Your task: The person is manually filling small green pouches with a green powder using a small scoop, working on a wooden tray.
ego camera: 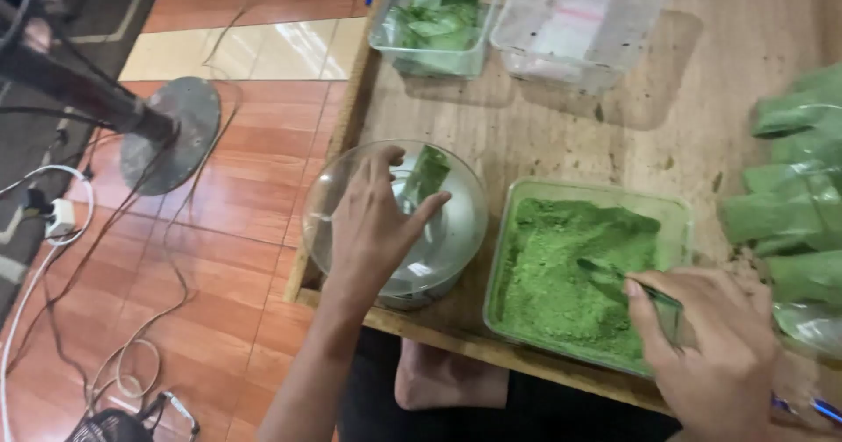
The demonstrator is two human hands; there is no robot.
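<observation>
From my feed, the left hand (373, 231) sits over a clear round bowl (395, 218) at about 9 o'clock on the wooden surface (631, 117), its fingers (430, 207) pinched around a small plastic pouch (427, 172) w/ green powder in it, held upright above the bowl's middle. The right hand (715, 345) is at approx. 4 o'clock, fingers closed on the handle of a spoon (631, 284) whose bowl end rests on the green powder (574, 275) in a clear rectangular tub (675, 223). That tub lies just beside the round bowl, toward 3 o'clock of it, near the front edge of the surface. At 12 o'clock I see two more clear containers: one w/ crumpled green-stained bags (436, 21) inside, and next to it an upturned-looking box (583, 21) (contents too blurred to tell). Along the 3 o'clock edge lies a stack of filled green pouches (794, 196), well apart from the left hand, close to the right. Off the surface, at 9–10 o'clock, a fan base (171, 131) stands on the red tile floor (237, 196) among loose cables (53, 214). A bare foot (447, 376) shows under the front edge at 6 o'clock.
</observation>
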